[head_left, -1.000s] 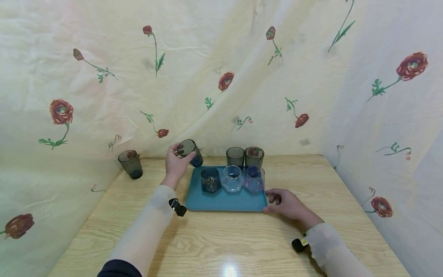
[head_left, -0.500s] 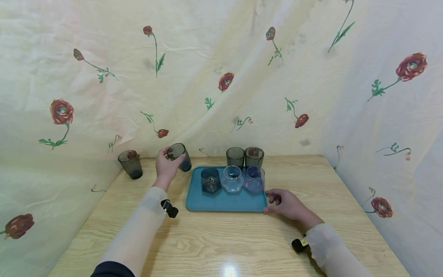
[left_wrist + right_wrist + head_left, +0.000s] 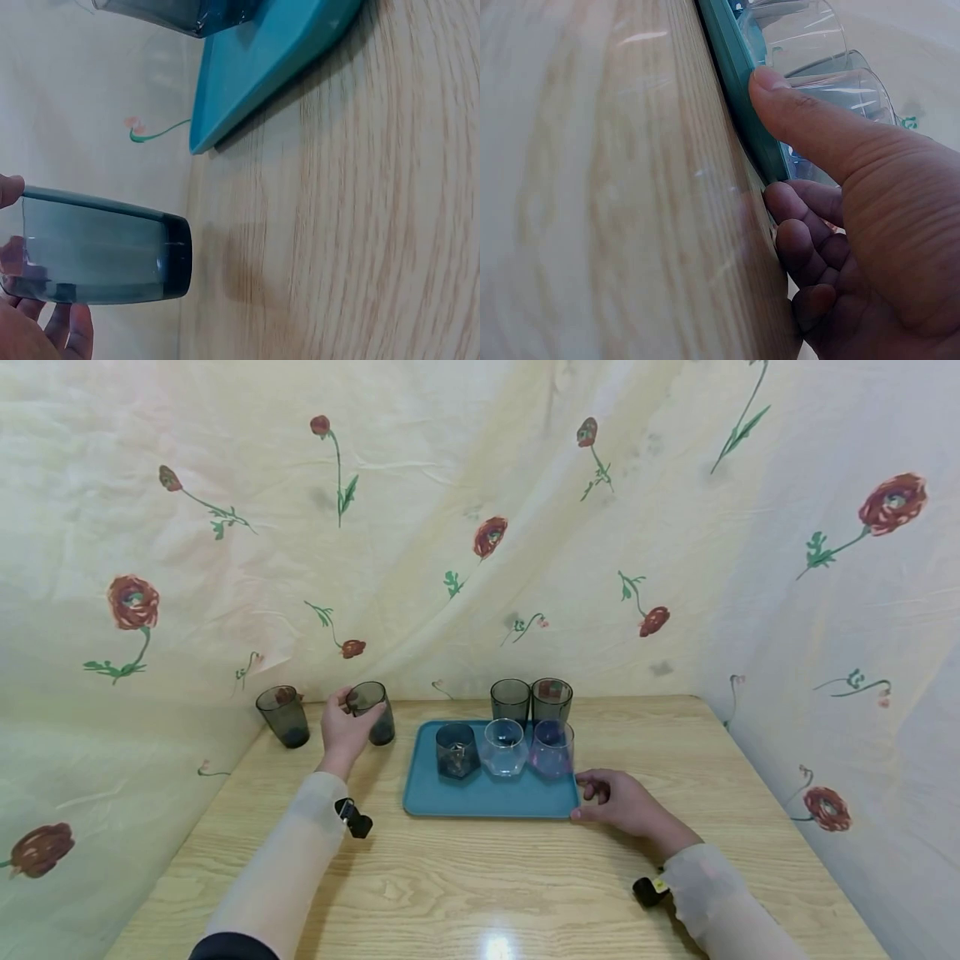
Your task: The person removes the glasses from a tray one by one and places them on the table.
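My left hand [image 3: 345, 732] grips a smoky grey tumbler [image 3: 381, 720] near its rim, left of the blue tray [image 3: 487, 800]. In the left wrist view the tumbler [image 3: 97, 251] has thumb and fingers on opposite sides, and its dark base is close to the wood; contact with it cannot be told. At the tray's front right corner, my right hand [image 3: 626, 803] rests with its thumb against the edge and its fingers curled beside it. The right wrist view shows that thumb touching the tray rim [image 3: 744, 120].
On the tray stand a dark faceted glass [image 3: 457, 752], a clear glass [image 3: 504, 750] and a pinkish glass [image 3: 552, 752], with two smoky tumblers [image 3: 509, 700] behind them. Another smoky tumbler [image 3: 283, 718] stands at the table's far left. A floral cloth hangs behind.
My left hand has carried its tumbler left and down, away from the tray's back left corner, and the tumbler is more upright. The right hand and tray have stayed in place.
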`<state>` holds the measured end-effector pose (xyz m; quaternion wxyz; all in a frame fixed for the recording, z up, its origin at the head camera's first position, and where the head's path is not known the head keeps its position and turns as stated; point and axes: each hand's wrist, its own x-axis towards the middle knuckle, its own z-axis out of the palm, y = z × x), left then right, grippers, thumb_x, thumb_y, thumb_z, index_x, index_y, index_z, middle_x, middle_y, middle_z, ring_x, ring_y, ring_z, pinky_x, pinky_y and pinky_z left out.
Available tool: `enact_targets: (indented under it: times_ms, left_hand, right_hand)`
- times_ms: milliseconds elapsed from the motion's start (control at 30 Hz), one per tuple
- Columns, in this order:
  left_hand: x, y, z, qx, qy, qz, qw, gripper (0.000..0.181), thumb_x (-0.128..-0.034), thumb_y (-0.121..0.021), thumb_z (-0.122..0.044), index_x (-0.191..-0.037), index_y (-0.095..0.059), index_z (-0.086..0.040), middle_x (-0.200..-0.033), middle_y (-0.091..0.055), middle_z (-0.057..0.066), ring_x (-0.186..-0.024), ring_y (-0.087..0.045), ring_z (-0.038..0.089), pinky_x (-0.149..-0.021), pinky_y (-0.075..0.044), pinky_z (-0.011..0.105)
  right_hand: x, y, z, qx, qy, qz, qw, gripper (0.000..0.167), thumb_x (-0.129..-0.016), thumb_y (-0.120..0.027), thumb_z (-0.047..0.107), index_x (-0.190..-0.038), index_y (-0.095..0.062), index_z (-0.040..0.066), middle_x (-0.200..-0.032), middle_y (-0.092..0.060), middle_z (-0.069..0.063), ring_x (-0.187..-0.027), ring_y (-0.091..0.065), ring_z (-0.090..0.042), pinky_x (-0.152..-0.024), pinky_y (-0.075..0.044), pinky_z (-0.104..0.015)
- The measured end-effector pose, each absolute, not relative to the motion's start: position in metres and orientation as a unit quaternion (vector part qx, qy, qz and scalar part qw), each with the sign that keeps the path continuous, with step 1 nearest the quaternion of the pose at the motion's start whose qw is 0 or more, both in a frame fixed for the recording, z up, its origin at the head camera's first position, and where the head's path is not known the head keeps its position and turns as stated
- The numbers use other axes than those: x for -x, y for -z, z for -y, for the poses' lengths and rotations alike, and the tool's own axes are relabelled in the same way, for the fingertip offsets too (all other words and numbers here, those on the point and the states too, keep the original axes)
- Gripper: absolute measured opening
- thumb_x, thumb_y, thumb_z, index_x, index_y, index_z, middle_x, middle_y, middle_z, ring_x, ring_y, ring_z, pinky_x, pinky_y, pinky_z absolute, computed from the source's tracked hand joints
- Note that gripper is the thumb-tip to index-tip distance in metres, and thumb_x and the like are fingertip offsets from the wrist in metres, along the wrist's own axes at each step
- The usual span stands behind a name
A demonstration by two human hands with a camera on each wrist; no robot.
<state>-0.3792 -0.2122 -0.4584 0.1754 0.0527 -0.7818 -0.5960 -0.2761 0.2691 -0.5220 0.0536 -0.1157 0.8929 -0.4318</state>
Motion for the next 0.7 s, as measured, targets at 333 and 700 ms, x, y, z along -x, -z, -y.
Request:
enact_targets:
  times_ms: [333, 700]
  left_hand:
    - [0.380, 0.468, 0.223, -0.075, 0.589, 0.787, 0.167, 0.081, -0.0903, -0.085, -0.034, -0.155, -0.043, -0.008, -0.152, -0.046, 0.016, -0.133, -0.046, 0.037, -0.104, -0.047, 0.054]
    - [0.379, 0.473, 0.227, -0.069, 0.572, 0.800, 0.166, 0.084, -0.0903, -0.085, -0.031, -0.156, -0.039, -0.007, -0.155, -0.042, 0.018, -0.138, -0.044, 0.040, -0.108, -0.045, 0.056]
  right_hand:
    - [0.278, 0.524, -0.269, 0.112, 0.425, -0.897, 0.054, 0.074, -0.080, -0.094, 0.032, -0.138, -0.064, -0.002, -0.098, -0.063, -0.003, -0.080, -0.052, -0.020, -0.066, -0.044, -0.028]
    - [0.278, 0.522, -0.270, 0.109, 0.423, -0.898, 0.056, 0.075, -0.080, -0.094, 0.033, -0.139, -0.063, -0.002, -0.097, -0.062, -0.003, -0.081, -0.052, -0.022, -0.066, -0.044, -0.030]
